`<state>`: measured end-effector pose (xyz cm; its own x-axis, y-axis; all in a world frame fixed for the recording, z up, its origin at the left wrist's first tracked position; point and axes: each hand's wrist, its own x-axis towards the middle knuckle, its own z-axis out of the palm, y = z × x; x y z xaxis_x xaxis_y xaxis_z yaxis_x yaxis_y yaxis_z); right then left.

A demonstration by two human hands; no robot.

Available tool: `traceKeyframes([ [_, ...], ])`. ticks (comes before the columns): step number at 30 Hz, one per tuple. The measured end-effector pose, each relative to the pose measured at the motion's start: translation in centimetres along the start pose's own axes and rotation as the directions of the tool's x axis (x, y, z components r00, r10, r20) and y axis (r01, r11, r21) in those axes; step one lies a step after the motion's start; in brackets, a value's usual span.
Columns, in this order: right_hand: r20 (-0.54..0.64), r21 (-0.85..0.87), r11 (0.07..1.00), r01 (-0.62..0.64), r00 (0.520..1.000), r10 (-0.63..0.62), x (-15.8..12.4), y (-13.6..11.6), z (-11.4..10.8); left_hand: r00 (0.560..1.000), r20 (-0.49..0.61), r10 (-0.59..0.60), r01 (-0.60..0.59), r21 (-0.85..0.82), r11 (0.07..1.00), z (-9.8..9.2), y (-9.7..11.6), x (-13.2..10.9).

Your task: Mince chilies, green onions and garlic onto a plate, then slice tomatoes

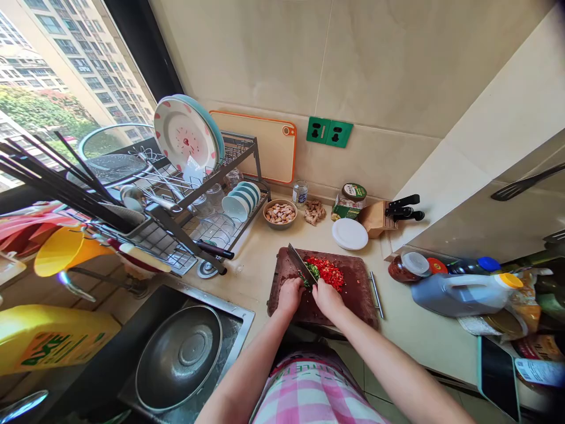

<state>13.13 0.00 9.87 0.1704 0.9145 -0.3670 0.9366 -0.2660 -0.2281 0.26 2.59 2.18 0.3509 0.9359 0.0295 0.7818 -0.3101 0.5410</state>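
A brown cutting board (pixel 359 294) lies on the counter in front of me. My right hand (pixel 327 298) is closed around the handle of a cleaver (pixel 298 259), its blade angled up and to the left across the board. Right beside the blade, my left hand (pixel 291 294) has its fingers curled on some chopped green pepper or herb pieces (pixel 312 270); part of the greens is hidden under the fingers. A heap of chopped red chili (pixel 329 273) sits on the board to the right of the blade.
Behind the board stand a bowl of garlic cloves (pixel 281 214), ginger (pixel 314 212), a white lid (pixel 349 234) and a knife block (pixel 375 219). A dish rack (pixel 176 241) and a sink holding a wok (pixel 179 358) are on the left. Bottles, including a large jug (pixel 459 293), crowd the right.
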Motion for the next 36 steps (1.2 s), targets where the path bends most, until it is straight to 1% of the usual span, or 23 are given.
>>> traceKeyframes([
  [8,-0.011,-0.003,1.000,-0.003,1.000,0.003,-0.5,-0.4,0.2,0.999,0.030,0.045,-0.046,0.028,0.999,-0.2,-0.1,0.0],
  [12,-0.010,-0.005,1.000,0.013,1.000,-0.013,-0.5,-0.4,0.1,0.997,0.038,0.065,-0.066,0.027,0.997,-0.2,-0.3,0.0],
  [15,-0.006,0.000,1.000,0.003,1.000,-0.003,-0.7,-0.4,0.1,0.996,0.042,0.076,-0.077,0.020,0.997,-0.4,-0.2,0.2],
  [22,0.004,0.009,1.000,-0.023,1.000,0.023,-0.4,-0.3,1.1,0.993,0.059,0.102,-0.099,-0.048,0.994,-0.7,-0.1,0.7],
  [26,-0.012,-0.004,1.000,-0.025,1.000,0.025,-0.7,-0.2,0.9,0.997,0.011,0.080,-0.079,-0.112,0.991,-1.3,-0.3,0.3],
  [29,-0.018,-0.020,0.999,0.030,0.999,-0.031,-1.8,0.1,0.5,0.995,-0.098,0.029,-0.049,-0.203,0.978,-2.4,-0.8,-1.1],
  [31,-0.029,-0.044,0.994,0.096,0.995,-0.097,-3.0,0.2,0.8,0.980,-0.193,-0.049,-0.015,-0.315,0.949,-3.1,-1.1,-2.9],
  [33,-0.056,-0.091,0.977,0.191,0.979,-0.197,-4.3,0.5,2.0,0.950,-0.256,-0.176,0.053,-0.422,0.905,-3.6,-1.5,-5.3],
  [36,-0.088,-0.210,0.918,0.338,0.928,-0.362,-5.5,1.8,4.7,0.883,-0.274,-0.380,0.201,-0.511,0.836,-3.4,-1.5,-9.8],
])
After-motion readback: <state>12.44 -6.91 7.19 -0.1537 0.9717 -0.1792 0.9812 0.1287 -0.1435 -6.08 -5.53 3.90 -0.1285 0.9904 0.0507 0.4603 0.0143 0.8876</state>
